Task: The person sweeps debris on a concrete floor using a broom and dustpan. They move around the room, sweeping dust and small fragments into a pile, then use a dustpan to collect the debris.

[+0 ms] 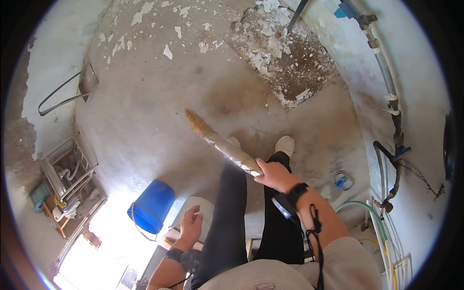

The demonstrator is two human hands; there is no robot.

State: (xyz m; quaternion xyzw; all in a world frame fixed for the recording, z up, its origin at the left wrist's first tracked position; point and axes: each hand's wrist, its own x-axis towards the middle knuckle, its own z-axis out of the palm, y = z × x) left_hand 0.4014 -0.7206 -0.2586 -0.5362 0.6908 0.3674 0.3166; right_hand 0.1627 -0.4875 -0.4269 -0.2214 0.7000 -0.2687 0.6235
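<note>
My right hand (277, 175) grips the near end of a hand broom (232, 148) whose shaft is wrapped in shiny clear plastic or tape. Its tan bristle tip (197, 121) points away and to the left, held out over the concrete floor (152, 119) in front of my shoes. My left hand (191, 226) hangs beside my left thigh with its fingers apart, holding nothing. Just behind that hand stands a whitish container (204, 208), partly hidden by hand and leg. Left of it is a blue plastic bucket (152, 204) with a wire handle.
Flaked paint and plaster (275, 47) lie around a rough floor patch at the far right, where a dark pole (298, 14) rests. A long-handled dustpan (88, 82) leans at the left wall, near a metal frame (69, 170). Pipes (384, 69), a green hose (366, 204) and a jar (342, 180) are rightward.
</note>
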